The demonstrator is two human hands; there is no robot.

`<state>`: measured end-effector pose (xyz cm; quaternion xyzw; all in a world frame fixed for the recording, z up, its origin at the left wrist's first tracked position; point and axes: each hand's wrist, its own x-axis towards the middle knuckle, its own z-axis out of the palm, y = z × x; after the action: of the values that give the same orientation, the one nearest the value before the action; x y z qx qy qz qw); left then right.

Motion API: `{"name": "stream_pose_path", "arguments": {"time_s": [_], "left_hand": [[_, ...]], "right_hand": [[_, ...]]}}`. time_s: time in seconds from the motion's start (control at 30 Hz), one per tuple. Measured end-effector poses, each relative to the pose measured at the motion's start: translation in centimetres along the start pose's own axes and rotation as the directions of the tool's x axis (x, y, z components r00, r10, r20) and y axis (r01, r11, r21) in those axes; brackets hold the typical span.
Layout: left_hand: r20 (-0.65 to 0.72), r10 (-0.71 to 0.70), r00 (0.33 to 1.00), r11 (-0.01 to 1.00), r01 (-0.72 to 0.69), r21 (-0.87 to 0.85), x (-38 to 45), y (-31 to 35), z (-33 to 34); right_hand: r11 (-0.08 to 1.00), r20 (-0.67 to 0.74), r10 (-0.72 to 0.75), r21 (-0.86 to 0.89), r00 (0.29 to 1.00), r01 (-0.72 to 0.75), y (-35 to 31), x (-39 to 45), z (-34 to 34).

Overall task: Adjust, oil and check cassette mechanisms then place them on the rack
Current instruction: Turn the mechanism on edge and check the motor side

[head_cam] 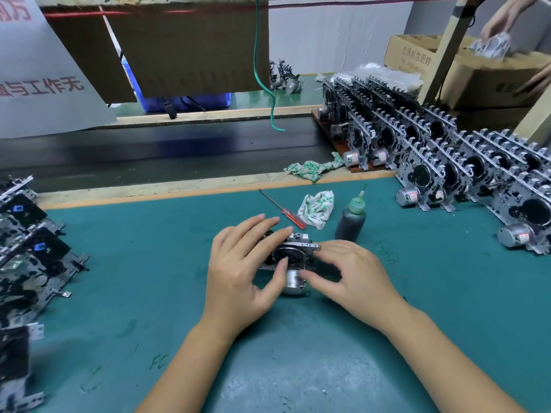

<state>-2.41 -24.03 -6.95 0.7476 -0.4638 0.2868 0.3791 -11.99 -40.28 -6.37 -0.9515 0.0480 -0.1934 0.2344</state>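
Note:
A metal cassette mechanism (293, 253) with a black flywheel and a silver motor sits on the green mat (149, 293) at the centre. My left hand (241, 269) grips its left side, fingers over the top and thumb on the flywheel. My right hand (348, 272) holds its right edge, with the thumb at the motor. Just behind stand a dark oil bottle (351, 220) with a green nozzle and a red-handled screwdriver (283, 209). The rack (337, 144) at the right carries several rows of finished mechanisms (447, 162).
Loose mechanisms (26, 248) pile at the left edge. Two patterned rags (317, 208) lie behind the tools. A black conveyor belt (164, 150) runs across the back. A green cable (264, 81) hangs above it. Another person's hands (504, 28) work over cardboard boxes (477, 76) at top right.

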Motion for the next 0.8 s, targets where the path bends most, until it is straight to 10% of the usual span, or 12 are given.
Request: {"name": "stream_pose_path", "arguments": {"time_s": [0.4,0.57,0.8], "left_hand": [[-0.112,-0.198,0.974,0.980,0.194,-0.044,0.2,-1.1,-1.1],[-0.084,-0.415,0.906,0.904,0.400,-0.151,0.0,-2.5,-2.2],[0.008,-0.373,0.928,0.903,0.365,-0.225,0.0,-2.6,-3.3]], "right_hand": [[0.977,-0.316,-0.032,0.190,0.948,0.096,-1.5,0.9,-1.4],[0.966,-0.024,-0.195,-0.179,0.980,0.188,-3.6,3.5,-3.1],[0.852,0.258,-0.278,-0.379,0.925,0.361,-4.6,6.3,-3.3]]}}
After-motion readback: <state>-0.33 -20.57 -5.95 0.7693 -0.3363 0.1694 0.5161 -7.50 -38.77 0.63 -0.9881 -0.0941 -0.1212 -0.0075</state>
